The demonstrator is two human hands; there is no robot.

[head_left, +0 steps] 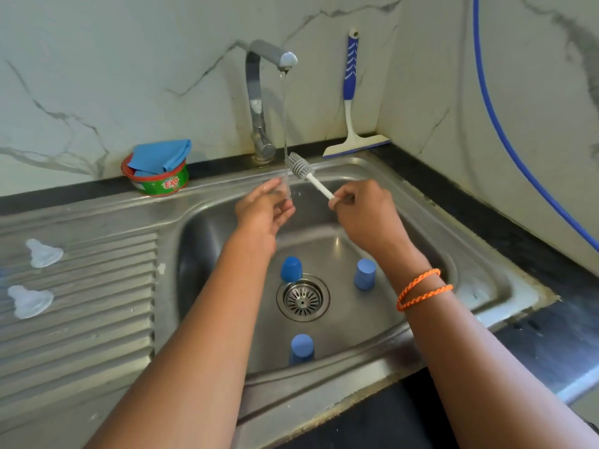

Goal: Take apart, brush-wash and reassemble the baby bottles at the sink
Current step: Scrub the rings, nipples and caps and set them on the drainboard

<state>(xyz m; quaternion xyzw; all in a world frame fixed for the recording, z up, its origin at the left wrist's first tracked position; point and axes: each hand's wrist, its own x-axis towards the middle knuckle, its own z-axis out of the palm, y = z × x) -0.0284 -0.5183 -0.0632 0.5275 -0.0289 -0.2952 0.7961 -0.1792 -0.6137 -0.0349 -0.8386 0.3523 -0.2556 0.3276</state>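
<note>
Steel sink (431,209) and its ribbed drainboard (97,319) under my hands.

Below my hands, three blue caps stand in the basin: one (291,269) just beside the drain strainer (303,298), one (365,274) under my right wrist, one (301,349) nearest me. Far left of my left arm, two clear teats (43,253) (29,301) lie on the ribs. A soap tub (155,179) sits on the rim beyond.
</note>
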